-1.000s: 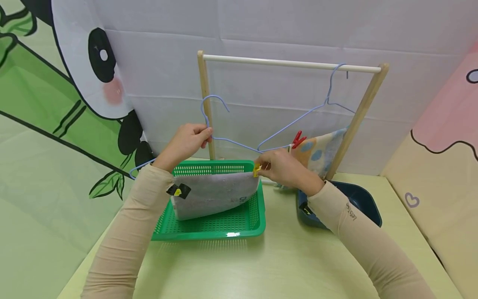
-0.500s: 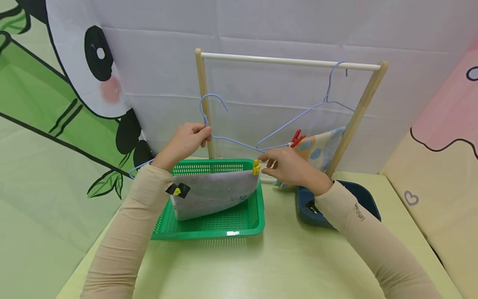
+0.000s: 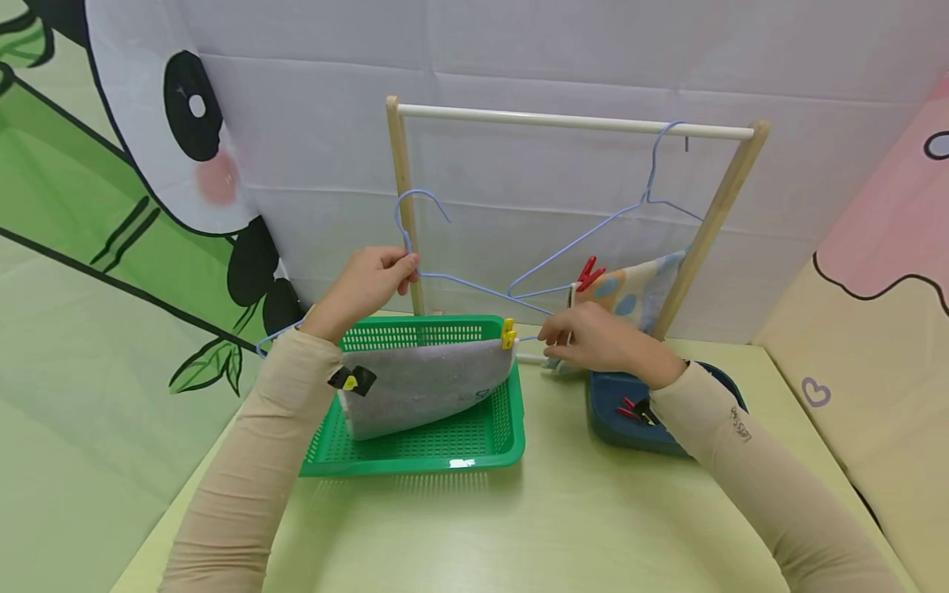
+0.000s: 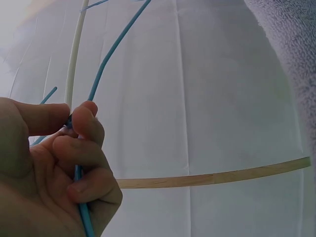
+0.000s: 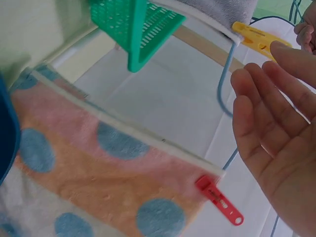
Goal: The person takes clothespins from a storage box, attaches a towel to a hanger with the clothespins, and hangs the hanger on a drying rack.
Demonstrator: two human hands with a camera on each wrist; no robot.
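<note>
My left hand (image 3: 371, 280) grips a blue wire hanger (image 3: 474, 283) just below its hook; the left wrist view shows its fingers (image 4: 81, 148) curled round the wire. A grey towel (image 3: 430, 385) hangs from this hanger over the green basket. At the towel's top right corner a yellow clothespin (image 3: 507, 333) clips it to the wire. My right hand (image 3: 604, 339) is just right of that clothespin, by the hanger's right end. In the right wrist view its fingers (image 5: 249, 118) are loosely bent with nothing between them, and the yellow clothespin (image 5: 259, 37) sits beyond them.
Behind stands a rack (image 3: 574, 121) with wooden legs. A second hanger (image 3: 586, 241) on it carries a spotted towel (image 3: 630, 288), clipped by a red clothespin (image 3: 591, 274). Below are a green basket (image 3: 411, 469) and a dark blue tub (image 3: 615, 436) with red clothespins (image 3: 628, 409) in it.
My right hand has let go of the yellow clothespin and moved right, away from it. The clothespin stays on the towel. My left hand keeps its grip on the hanger, almost unmoved.
</note>
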